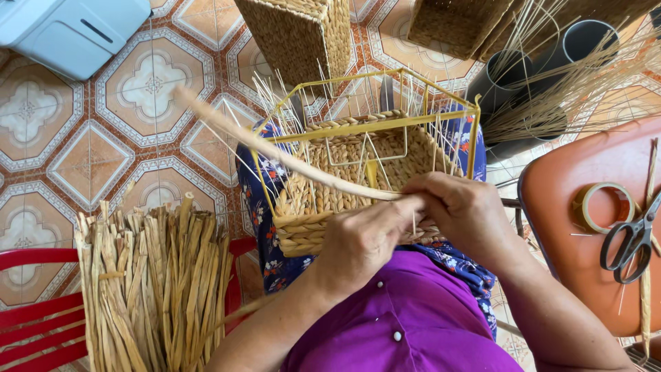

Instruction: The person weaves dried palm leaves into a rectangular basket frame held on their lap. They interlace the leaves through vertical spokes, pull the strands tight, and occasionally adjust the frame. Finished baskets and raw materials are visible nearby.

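A half-woven basket (323, 200) of pale plaited fibre sits on my lap around a yellow wire frame (385, 124). My left hand (361, 241) pinches a long flat fibre strand (275, 155) that runs up and to the left from the basket's near rim. My right hand (465, 210) rests against the same near rim, fingers curled on the weave beside the strand's end. Thin stiff stalks stick up out of the basket wall.
A bundle of dried fibre strips (155, 289) lies on a red chair (34, 310) at left. An orange stool (585, 213) at right holds scissors (630, 241) and a tape roll (602, 207). Finished woven baskets (303, 34) and dark pipes (551, 62) with stalks stand ahead.
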